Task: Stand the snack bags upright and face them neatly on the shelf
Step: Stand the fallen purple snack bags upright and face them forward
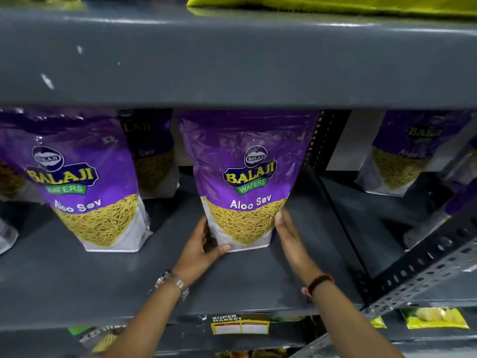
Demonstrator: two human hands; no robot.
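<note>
Squaring 1 purple snack bag [245, 177] upright on the shelf [77, 275]: left hand [204, 244] and right hand [289, 233] clasping its base. Next: nudge label forward, release gently.

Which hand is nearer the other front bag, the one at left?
Left. The left hand grips the middle bag on the side facing the left front bag; the right hand is on the middle bag's far side.
</note>
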